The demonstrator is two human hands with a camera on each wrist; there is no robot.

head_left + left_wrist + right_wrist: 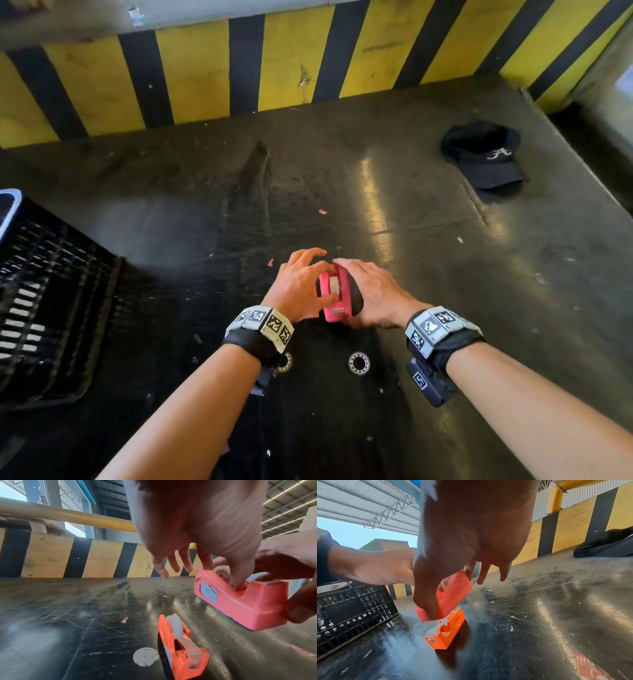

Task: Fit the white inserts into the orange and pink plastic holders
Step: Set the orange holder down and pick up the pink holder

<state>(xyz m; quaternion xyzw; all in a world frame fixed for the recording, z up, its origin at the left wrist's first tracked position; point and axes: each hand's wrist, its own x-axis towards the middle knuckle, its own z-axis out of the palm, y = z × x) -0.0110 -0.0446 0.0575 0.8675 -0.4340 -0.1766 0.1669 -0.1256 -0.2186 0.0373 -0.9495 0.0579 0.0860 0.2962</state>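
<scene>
Both hands hold the pink holder [335,296] just above the dark table [428,240]. My left hand [303,282] comes from the left. Its thumb [237,580] reaches into the holder's slot and, with the forefinger, pinches the white insert [221,572]; the other fingers spread free. My right hand [373,294] grips the pink holder [453,592], with the thumb [426,601] on its near end and a finger behind. Below it on the table, the orange holder [180,649] has a white insert [176,627] seated in it. In the head view the hands hide the orange holder.
A black slatted crate [51,301] stands at the left edge. A black cap [483,154] lies far right. Two bearing rings [359,363] lie near my wrists, and a white round sticker [145,656] sits beside the orange holder. A yellow-and-black striped barrier [274,61] closes the back.
</scene>
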